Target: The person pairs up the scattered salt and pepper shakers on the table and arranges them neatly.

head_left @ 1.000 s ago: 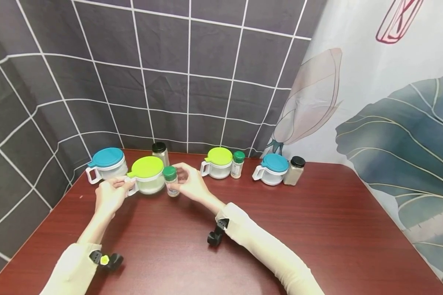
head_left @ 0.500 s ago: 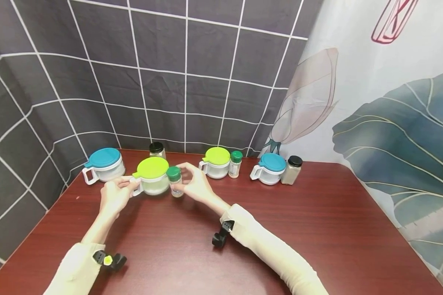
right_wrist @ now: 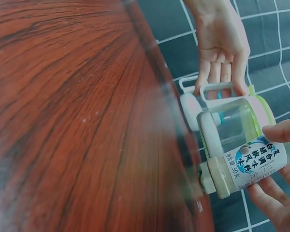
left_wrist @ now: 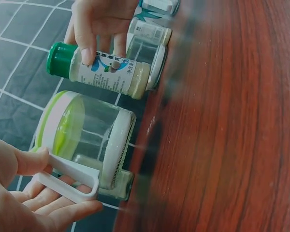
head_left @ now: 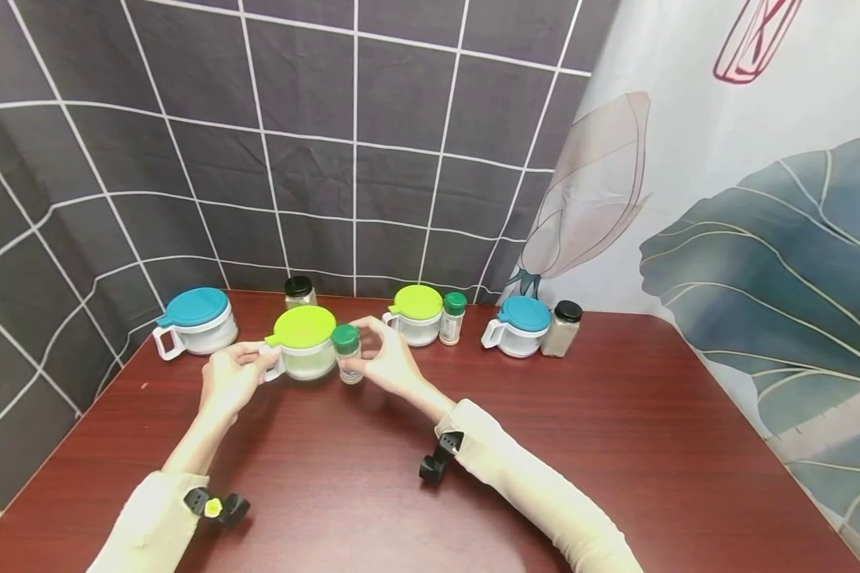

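Observation:
My left hand (head_left: 231, 380) pinches the white handle (left_wrist: 67, 181) of a clear seasoning jar with a lime-green lid (head_left: 304, 326), thumb on one side and fingers on the other. Just right of that jar, my right hand (head_left: 394, 366) grips a small spice shaker (head_left: 347, 352) between thumb and fingers. The shaker has a green cap and a printed label (right_wrist: 253, 162), and its contents look pale. Both stand upright, close side by side. In the right wrist view the shaker overlaps the jar (right_wrist: 232, 125).
A blue-lidded jar (head_left: 197, 318) stands at the left, and a black-capped bottle (head_left: 299, 291) behind the held jar. Rightward along the table's back edge are another green-lidded jar (head_left: 416, 314), a green-capped shaker (head_left: 452, 318), a second blue-lidded jar (head_left: 521, 326) and a black-capped bottle (head_left: 562, 329).
Both hands have moved right together with the green-lidded jar and the shaker. The gap to the left blue-lidded jar has widened. The head view has shifted slightly.

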The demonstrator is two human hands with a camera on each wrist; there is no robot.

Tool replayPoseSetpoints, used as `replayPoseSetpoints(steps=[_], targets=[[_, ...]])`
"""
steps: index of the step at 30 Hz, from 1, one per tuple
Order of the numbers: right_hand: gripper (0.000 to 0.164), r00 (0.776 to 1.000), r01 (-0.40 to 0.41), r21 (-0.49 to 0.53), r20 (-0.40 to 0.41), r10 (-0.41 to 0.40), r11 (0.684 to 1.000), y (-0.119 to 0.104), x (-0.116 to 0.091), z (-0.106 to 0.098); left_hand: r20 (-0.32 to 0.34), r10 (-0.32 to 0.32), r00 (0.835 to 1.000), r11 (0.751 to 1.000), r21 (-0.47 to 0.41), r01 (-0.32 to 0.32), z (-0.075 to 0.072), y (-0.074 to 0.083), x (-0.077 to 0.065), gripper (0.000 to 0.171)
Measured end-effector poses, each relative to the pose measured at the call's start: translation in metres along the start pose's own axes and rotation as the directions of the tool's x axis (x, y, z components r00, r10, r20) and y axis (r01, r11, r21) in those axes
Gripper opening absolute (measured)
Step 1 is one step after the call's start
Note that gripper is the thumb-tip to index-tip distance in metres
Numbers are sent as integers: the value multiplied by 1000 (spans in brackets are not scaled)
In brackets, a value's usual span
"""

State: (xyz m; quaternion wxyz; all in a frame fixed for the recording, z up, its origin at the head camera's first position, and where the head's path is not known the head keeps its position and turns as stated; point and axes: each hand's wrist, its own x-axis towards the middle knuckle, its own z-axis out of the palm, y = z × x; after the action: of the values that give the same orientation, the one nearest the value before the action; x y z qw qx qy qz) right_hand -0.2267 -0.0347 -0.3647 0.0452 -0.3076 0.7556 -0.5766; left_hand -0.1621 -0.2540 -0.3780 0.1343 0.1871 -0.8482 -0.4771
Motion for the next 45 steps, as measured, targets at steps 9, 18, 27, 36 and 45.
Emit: replayPoseSetpoints(steps=[9,18,27,36,45], targets=[[49,1000,-7,10,-11,7,1000,36,4,-3,44,-13,999,1000,-20,14,4,5,-4,41],[48,999,11,-2,-34,-11,1000,40,-1,-9,71,4,997,999,-47,0,9,9,-7,40],[48,998,27,-2,-58,-27,1000,40,-5,-16,103,16,995,999,-53,-11,14,15,-9,39],[46,997,29,-14,-71,-30,999,35,-17,-27,108,30,994,997,-74,-22,23,15,-12,37],[47,995,47,-20,-82,-49,999,46,-23,-38,125,43,991,993,-115,-28,32,17,-16,35]])
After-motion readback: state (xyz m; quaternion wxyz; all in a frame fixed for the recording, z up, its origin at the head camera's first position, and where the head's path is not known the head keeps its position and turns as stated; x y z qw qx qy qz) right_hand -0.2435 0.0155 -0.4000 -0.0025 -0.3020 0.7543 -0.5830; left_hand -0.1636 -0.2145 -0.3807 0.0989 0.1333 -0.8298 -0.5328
